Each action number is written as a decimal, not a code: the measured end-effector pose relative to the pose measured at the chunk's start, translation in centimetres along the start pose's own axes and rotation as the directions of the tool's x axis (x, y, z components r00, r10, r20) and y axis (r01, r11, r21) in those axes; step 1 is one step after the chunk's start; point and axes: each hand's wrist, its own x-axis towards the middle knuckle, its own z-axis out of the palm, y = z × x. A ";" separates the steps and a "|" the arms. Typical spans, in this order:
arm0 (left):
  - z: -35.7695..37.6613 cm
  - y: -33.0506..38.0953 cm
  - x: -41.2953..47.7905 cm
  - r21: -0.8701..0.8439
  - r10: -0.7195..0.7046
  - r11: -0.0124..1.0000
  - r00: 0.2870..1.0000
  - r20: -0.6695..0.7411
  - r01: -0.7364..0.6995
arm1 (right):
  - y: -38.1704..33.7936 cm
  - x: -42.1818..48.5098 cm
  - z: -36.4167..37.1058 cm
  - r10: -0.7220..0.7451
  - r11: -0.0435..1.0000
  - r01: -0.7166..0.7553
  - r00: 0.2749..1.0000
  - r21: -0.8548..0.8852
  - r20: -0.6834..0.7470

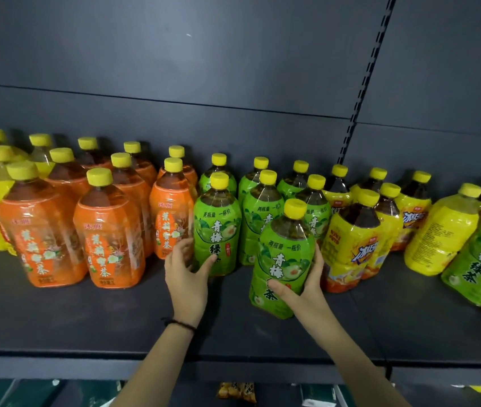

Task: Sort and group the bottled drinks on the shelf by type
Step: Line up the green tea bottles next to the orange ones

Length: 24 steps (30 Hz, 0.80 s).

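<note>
Here, green bottle (283, 254) of brown tea.

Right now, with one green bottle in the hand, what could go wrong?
The right hand grips the front green bottle low on its body, so it may slip or knock the yellow bottle beside it. The left hand touches a second green bottle; a push might tip it against the orange bottle.

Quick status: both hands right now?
Left hand: open, thumb against a standing green bottle.
Right hand: grips the front green bottle.
</note>
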 end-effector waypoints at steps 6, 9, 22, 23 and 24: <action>0.0 0.3 1.6 0.104 0.034 0.994 0.999 -0.016 -0.032 | 0.3 0.6 1.4 0.016 1.000 -0.016 1.000 0.009 -0.018; 0.6 0.5 1.8 0.195 0.018 0.981 1.000 -0.016 -0.015 | 0.1 0.8 1.7 0.036 0.999 -0.037 0.999 -0.026 -0.004; 1.7 0.3 2.1 0.345 0.051 0.936 0.996 0.074 -0.073 | -0.1 2.0 2.8 -0.005 0.985 -0.015 0.993 -0.171 -0.116; 1.5 0.2 2.1 0.308 0.042 0.949 0.995 0.087 -0.067 | 0.0 2.0 3.0 0.004 0.987 -0.023 0.993 -0.158 -0.118; 1.3 0.1 2.0 0.244 0.037 0.968 0.994 0.099 -0.061 | 0.2 1.9 3.3 0.011 0.989 -0.028 0.993 -0.143 -0.119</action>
